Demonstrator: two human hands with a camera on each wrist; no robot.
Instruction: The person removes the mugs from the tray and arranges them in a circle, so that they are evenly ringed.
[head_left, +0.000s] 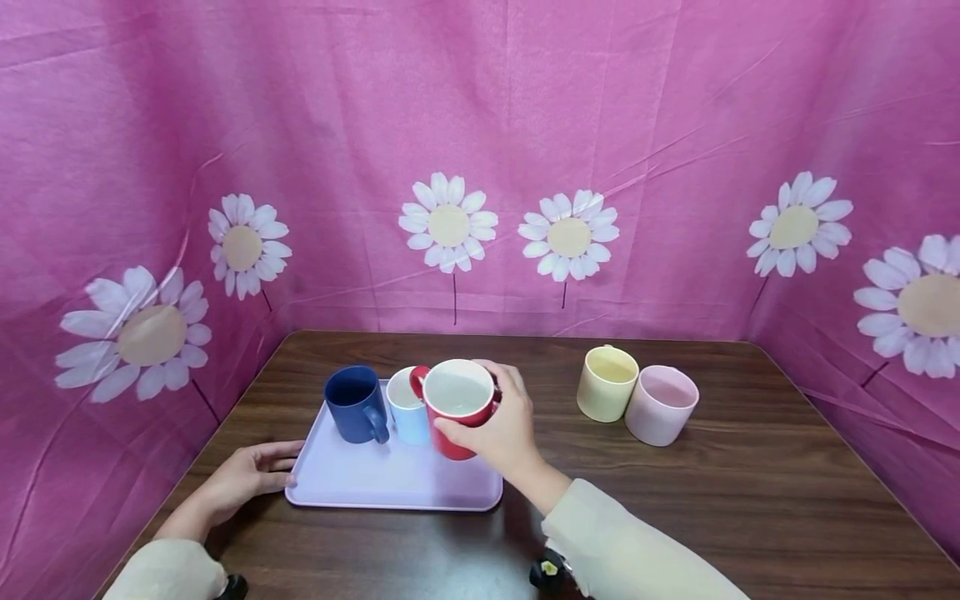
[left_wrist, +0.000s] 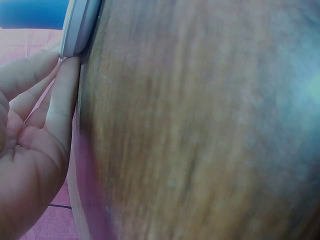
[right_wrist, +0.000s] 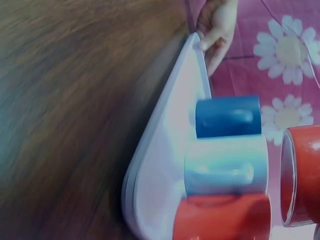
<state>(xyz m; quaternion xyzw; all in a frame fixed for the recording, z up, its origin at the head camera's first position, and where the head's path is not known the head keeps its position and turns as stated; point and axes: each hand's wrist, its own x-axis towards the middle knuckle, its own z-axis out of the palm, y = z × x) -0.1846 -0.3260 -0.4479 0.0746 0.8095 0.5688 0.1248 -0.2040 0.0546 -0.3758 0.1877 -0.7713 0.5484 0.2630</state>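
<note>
A lavender tray lies on the dark wood table. On it stand a dark blue mug and a light blue mug. My right hand grips a red mug by its side, over the tray's right part and next to the light blue mug; the mug tilts toward me, white inside showing. Whether its base touches the tray I cannot tell. My left hand lies flat with straight fingers against the tray's left edge. The right wrist view shows the tray, both blue mugs and the red mug.
A pale yellow cup and a pink cup stand side by side on the table right of the tray. Pink cloth with white daisies walls the table at the back and both sides.
</note>
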